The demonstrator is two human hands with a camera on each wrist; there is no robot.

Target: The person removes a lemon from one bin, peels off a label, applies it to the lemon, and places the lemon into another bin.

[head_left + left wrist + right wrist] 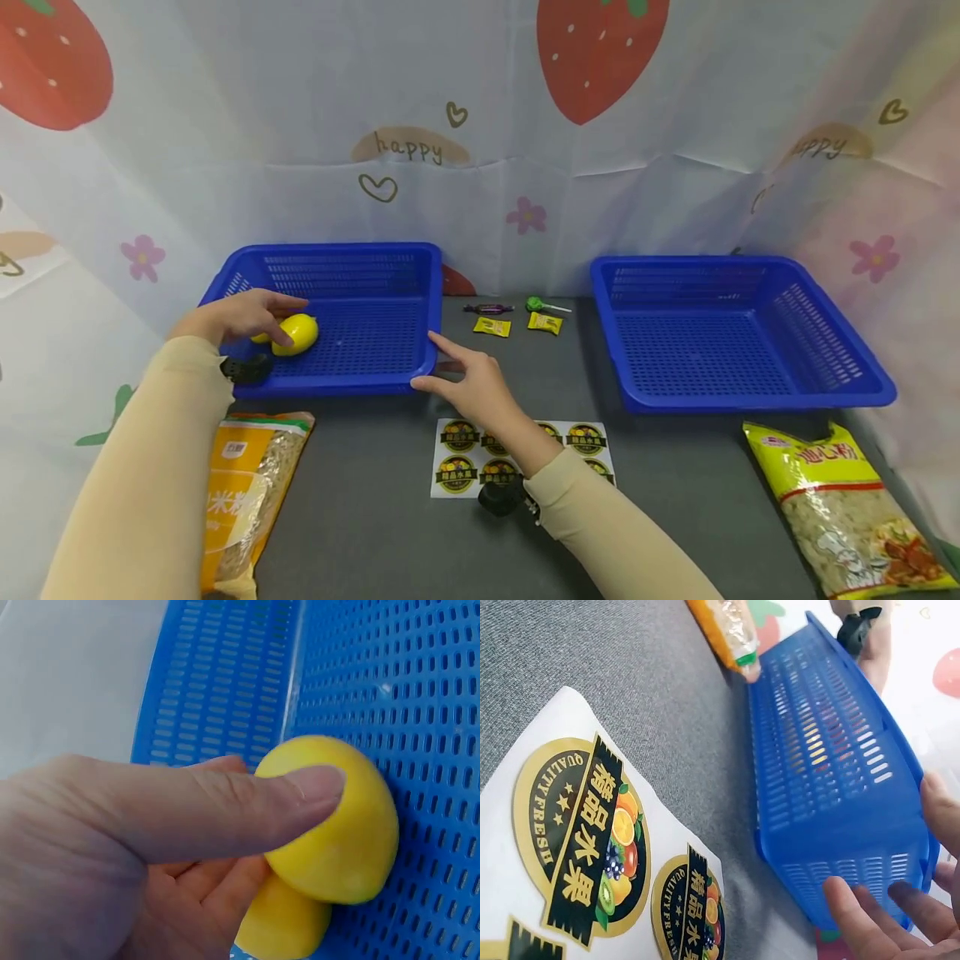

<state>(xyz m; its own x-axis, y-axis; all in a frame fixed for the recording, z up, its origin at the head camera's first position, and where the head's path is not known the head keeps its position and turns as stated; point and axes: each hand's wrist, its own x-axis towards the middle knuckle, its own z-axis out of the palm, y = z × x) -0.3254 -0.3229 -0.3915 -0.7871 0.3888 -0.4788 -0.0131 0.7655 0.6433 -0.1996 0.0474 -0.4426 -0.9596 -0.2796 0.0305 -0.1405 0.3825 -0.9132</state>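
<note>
In the left blue basket [375, 387] lie two yellow lemons, one partly hidden behind the other. My left hand [243, 318] reaches into its left part and holds the nearer lemon [302, 335]. The left wrist view has the thumb across this lemon [349, 840], with the other fingers behind and partly hidden. Against it sits the second lemon [285, 922]. At the basket's front right corner my right hand [476, 383] holds the rim, thumb at the front and fingers along the side. Those fingers [847, 907] spread by the slotted end wall in the right wrist view.
A second blue basket [757, 398] stands at the right. Between the baskets lie wrapped candies [492, 327] and a green lollipop [535, 304]. A sticker sheet [457, 442] lies under my right forearm. Food bags flank the front, one orange [255, 492], one yellow-green [847, 508].
</note>
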